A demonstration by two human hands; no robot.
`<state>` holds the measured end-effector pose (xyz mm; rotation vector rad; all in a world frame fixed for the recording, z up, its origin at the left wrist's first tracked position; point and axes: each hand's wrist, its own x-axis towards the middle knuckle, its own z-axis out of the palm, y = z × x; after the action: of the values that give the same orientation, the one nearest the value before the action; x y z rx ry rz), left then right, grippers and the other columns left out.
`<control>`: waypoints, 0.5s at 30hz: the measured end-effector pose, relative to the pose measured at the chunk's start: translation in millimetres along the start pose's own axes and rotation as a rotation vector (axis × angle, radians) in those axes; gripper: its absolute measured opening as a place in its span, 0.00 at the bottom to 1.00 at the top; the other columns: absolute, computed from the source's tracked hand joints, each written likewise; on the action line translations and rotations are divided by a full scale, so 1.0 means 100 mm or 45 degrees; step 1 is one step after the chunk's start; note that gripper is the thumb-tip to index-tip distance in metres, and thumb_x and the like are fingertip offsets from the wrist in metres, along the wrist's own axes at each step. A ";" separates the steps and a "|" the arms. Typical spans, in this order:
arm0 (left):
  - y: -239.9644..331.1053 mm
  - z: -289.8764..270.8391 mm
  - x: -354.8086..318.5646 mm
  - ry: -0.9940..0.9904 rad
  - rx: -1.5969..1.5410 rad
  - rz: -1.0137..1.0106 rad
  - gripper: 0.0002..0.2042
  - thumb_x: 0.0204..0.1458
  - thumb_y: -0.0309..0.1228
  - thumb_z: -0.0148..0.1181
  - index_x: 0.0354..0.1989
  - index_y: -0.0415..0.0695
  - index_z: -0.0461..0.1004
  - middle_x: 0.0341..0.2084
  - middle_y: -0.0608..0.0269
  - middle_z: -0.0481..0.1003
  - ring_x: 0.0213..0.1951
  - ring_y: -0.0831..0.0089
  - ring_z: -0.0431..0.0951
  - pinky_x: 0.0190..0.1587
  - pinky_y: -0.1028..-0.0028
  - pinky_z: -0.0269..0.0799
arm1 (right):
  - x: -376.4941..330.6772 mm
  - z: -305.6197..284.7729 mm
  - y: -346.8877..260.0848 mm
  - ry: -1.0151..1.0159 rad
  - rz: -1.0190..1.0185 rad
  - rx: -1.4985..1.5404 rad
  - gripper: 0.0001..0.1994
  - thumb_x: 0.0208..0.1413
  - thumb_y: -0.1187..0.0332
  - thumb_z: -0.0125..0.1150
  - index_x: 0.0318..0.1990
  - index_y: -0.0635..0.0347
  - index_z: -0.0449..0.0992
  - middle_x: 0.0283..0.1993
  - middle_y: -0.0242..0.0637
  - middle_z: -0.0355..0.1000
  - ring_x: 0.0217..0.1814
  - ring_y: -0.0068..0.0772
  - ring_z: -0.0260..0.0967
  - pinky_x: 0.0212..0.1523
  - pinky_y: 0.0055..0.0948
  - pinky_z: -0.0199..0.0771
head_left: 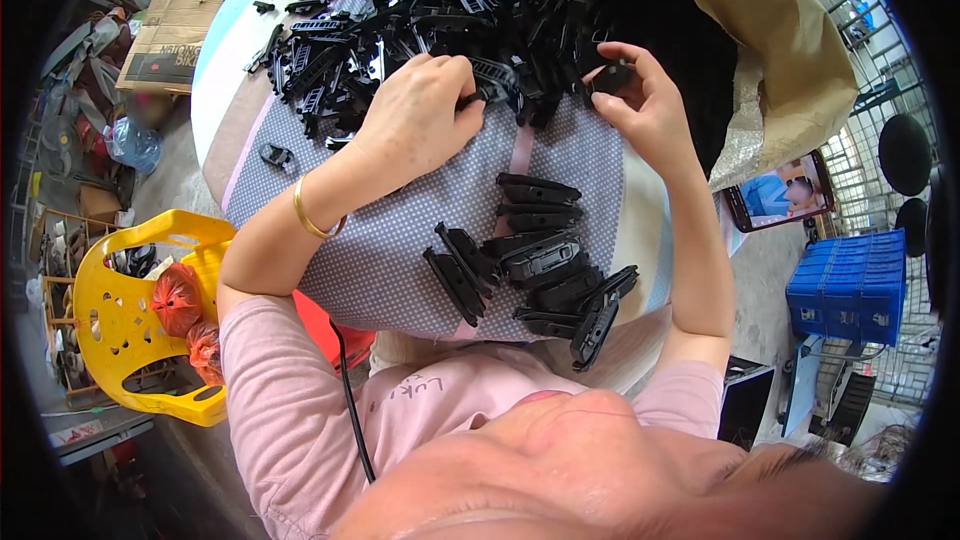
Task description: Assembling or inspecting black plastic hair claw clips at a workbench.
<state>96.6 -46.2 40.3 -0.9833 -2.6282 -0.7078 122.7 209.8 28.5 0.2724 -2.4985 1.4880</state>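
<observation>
My left hand (422, 112) is closed at the near edge of a heap of black plastic parts (400, 5). Its fingers curl round a black plastic part that they mostly cover. To the right, my right hand (645, 110) pinches a small dark piece (612, 77) between thumb and index finger. Nearer to me, several long black plastic parts (545, 258) lie in a loose cluster on the patterned cloth (390, 240). One small black part (277, 155) lies apart, left of my left wrist.
An open brown sack (790, 50) with a dark inside stands at the right of the cloth. Beside it a phone (780, 190) shows a picture. Farther right is a blue crate (845, 285). A yellow plastic chair (120, 310) holding red bags (177, 298) stands at left.
</observation>
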 end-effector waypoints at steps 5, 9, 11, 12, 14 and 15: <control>-0.01 -0.05 0.03 -0.035 -0.414 -0.202 0.09 0.47 0.27 0.61 0.30 0.36 0.67 0.26 0.52 0.75 0.26 0.65 0.77 0.30 0.72 0.72 | -0.07 0.08 -0.15 -0.016 0.050 0.554 0.17 0.47 0.77 0.64 0.46 0.67 0.70 0.43 0.41 0.73 0.45 0.29 0.72 0.45 0.28 0.77; 0.04 0.06 0.04 -0.098 -1.041 -0.343 0.13 0.47 0.25 0.62 0.40 0.34 0.68 0.29 0.55 0.75 0.31 0.70 0.78 0.35 0.74 0.74 | -0.13 0.20 -0.20 0.027 0.058 0.690 0.18 0.44 0.78 0.66 0.45 0.65 0.71 0.41 0.39 0.73 0.43 0.27 0.72 0.45 0.24 0.74; 0.09 0.10 0.01 -0.181 -1.476 -0.460 0.22 0.46 0.23 0.63 0.50 0.33 0.65 0.33 0.57 0.74 0.35 0.73 0.78 0.39 0.75 0.74 | -0.17 0.30 -0.26 0.020 -0.018 0.681 0.17 0.44 0.79 0.66 0.44 0.64 0.72 0.41 0.37 0.73 0.43 0.24 0.71 0.48 0.23 0.71; 0.09 0.14 0.01 -0.179 -1.476 -0.462 0.22 0.46 0.23 0.63 0.50 0.33 0.65 0.33 0.57 0.74 0.35 0.73 0.78 0.39 0.75 0.74 | -0.20 0.36 -0.29 -0.016 0.006 0.678 0.17 0.44 0.80 0.65 0.44 0.64 0.72 0.42 0.36 0.73 0.44 0.24 0.70 0.49 0.23 0.70; 0.10 0.21 0.00 -0.303 -1.699 -0.433 0.28 0.44 0.24 0.64 0.55 0.32 0.63 0.36 0.57 0.73 0.37 0.74 0.77 0.41 0.76 0.74 | -0.25 0.47 -0.26 -0.064 -0.053 0.572 0.16 0.44 0.79 0.64 0.44 0.64 0.72 0.42 0.36 0.73 0.45 0.25 0.70 0.49 0.24 0.70; 0.12 0.21 -0.01 -0.331 -1.686 -0.448 0.25 0.41 0.24 0.66 0.50 0.34 0.66 0.34 0.59 0.74 0.36 0.75 0.76 0.40 0.76 0.74 | -0.26 0.51 -0.23 -0.012 -0.173 0.458 0.16 0.45 0.77 0.65 0.43 0.64 0.72 0.43 0.35 0.73 0.44 0.24 0.71 0.48 0.24 0.71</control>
<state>104.2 -28.4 26.4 -0.8220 -2.3215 -2.7125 149.4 154.7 17.0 0.4980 -2.1550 1.8711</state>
